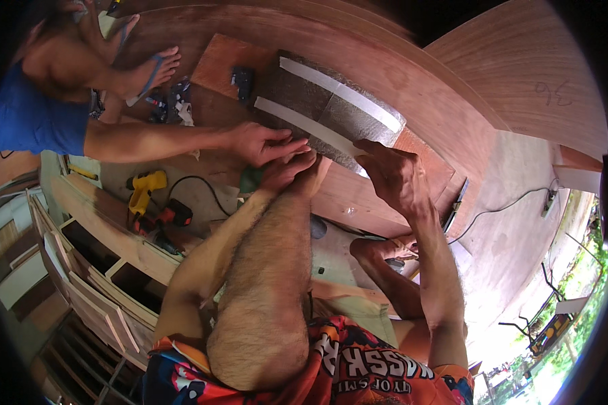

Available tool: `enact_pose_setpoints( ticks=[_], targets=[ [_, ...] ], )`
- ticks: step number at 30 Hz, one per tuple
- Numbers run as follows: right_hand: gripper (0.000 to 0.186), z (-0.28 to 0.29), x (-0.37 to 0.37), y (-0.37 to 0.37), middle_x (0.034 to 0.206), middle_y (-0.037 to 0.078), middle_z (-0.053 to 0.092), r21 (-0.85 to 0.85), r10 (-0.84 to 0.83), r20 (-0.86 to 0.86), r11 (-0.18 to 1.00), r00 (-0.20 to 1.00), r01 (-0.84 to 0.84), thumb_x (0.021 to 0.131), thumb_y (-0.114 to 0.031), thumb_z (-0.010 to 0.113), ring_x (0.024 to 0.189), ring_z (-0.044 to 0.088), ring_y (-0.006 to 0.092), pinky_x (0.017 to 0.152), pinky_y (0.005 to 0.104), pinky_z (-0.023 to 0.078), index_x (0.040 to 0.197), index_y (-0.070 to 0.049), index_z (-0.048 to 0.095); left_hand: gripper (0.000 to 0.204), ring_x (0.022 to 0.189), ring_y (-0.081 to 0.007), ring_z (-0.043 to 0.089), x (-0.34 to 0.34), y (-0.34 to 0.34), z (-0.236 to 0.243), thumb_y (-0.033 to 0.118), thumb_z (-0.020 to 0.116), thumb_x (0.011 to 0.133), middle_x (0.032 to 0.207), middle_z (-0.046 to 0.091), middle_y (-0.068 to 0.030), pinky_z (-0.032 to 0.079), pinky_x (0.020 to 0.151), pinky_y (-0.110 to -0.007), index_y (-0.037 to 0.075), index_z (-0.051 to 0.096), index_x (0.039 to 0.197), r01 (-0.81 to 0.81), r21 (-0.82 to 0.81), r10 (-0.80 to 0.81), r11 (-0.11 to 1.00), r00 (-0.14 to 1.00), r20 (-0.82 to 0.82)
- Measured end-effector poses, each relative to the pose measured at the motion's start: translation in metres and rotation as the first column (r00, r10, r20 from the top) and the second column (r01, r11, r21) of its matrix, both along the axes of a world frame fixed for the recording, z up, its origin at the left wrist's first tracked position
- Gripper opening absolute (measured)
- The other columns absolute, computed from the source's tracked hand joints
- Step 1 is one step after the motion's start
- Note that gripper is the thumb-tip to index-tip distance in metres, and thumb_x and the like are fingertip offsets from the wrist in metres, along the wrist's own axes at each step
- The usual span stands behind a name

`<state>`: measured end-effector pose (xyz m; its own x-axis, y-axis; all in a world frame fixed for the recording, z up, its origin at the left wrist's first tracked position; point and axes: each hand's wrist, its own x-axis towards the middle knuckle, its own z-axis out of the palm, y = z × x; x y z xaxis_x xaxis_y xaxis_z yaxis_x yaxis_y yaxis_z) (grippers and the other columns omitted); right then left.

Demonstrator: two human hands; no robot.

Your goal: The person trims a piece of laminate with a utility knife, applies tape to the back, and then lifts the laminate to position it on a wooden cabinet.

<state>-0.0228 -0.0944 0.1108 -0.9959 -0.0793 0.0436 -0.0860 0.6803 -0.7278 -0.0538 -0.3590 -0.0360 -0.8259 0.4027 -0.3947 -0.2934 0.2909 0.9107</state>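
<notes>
A dark, shiny-surfaced panel [300,98] lies on a reddish-brown board, with two pale adhesive strips across it. At the near strip [304,123], my right hand [397,177] is curled, thumb and fingertips pinched at its right end. My left hand [287,172] is by the panel's near edge, its fingers drawn together beside my raised foot. Whatever they hold is hidden. Another person's hand [267,144] reaches in from the left, its fingertips close over my left fingers. A green piece [251,179] shows beneath my left hand.
A yellow power tool [146,189] and a red-and-black drill [172,214] lie to the left, near wooden frames [91,270]. The other person's sandalled foot [152,73] stands at the upper left. A large wooden panel [527,67] rises upper right; a cable [500,212] crosses the floor.
</notes>
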Motion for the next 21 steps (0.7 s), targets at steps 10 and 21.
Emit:
enact_pose_setpoints(
  ticks=[10, 21],
  targets=[
    [0.026, 0.003, 0.009, -0.004, 0.072, 0.012, 0.067, 0.196, 0.023, -0.003, 0.980, 1.000, -0.022, 0.094, -0.016, 0.073, 0.061, 0.067, 0.0290, 0.056, 0.0424, 0.051, 0.120, -0.017, 0.076, 0.027, 0.110, -0.0118, 0.062, -0.013, 0.018, -0.008, 0.019, 0.074, 0.097, 0.116, 0.069, -0.0053, 0.052, 0.094, -0.028, 0.002, 0.073, 0.118, -0.055, 0.238, 0.066, 0.970, 0.997, -0.040],
    [0.047, -0.007, 0.018, 0.000, 0.074, 0.010, 0.067, 0.488, 0.074, 0.179, 0.859, 0.981, -0.153, 0.096, -0.011, 0.064, 0.061, 0.068, 0.0292, 0.050, 0.0412, 0.052, 0.140, -0.028, 0.064, 0.011, 0.083, -0.0102, 0.061, -0.019, 0.028, 0.009, 0.014, 0.078, 0.092, 0.098, 0.069, -0.0013, 0.047, 0.070, -0.025, 0.006, 0.072, 0.098, -0.279, 0.381, 0.193, 0.882, 0.949, 0.249]
  ],
)
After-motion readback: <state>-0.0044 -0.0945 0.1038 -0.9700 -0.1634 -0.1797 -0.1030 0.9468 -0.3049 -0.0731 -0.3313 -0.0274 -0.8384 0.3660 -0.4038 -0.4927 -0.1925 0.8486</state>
